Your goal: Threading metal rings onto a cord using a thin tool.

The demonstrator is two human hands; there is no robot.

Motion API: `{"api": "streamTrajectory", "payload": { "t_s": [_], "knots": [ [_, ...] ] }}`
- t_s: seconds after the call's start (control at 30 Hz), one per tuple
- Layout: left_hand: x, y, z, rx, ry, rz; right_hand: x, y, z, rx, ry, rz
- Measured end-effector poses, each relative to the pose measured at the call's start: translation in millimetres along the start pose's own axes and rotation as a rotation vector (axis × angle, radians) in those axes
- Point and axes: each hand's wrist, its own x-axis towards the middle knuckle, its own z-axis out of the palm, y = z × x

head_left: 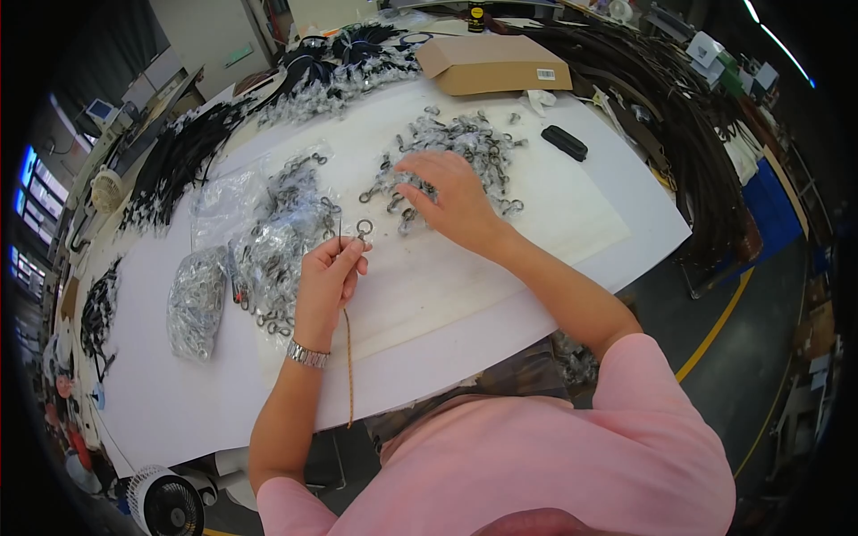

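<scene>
My left hand (pixel 329 279), with a metal watch on its wrist, pinches a small metal clasp with a ring end (pixel 364 227). A thin dark upright strip stands beside the ring at the fingertips. Below the hand hangs a tan cord (pixel 349 375), running past the table's near edge; whether it joins the clasp is hidden. My right hand (pixel 454 201) hovers at the near side of a loose pile of metal clasps in clear wrapping (pixel 469 143). Its thumb and fingers are apart, and nothing shows between them.
More wrapped clasps (pixel 286 232) lie left of my left hand, beside a full clear plastic bag (pixel 197 299). A cardboard box (pixel 496 67) and a black case (pixel 564 142) sit beyond the right pile. Black straps (pixel 183 161) line the table's far left.
</scene>
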Motion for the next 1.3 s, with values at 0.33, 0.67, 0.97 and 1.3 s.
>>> {"api": "streamTrajectory", "payload": {
  "t_s": [0.33, 0.67, 0.97, 1.3],
  "knots": [
    [2.1, -2.5, -2.4, 0.034, -0.05, 0.013, 2.2, 4.1, -1.4, -0.344, 0.113, -0.181],
    [2.0, -3.9, 2.2, -0.002, -0.053, 0.067, -0.9, -7.6, -0.7, -0.331, 0.091, -0.198],
    [1.6, -4.3, 0.4, 0.059, -0.054, 0.098, -16.2, -45.3, 13.4, 0.302, -0.332, 0.249],
    [2.0, -3.3, 1.2, 0.147, -0.054, 0.108, -23.2, -40.1, 24.7, 0.464, -0.322, 0.339]
  ]
}}
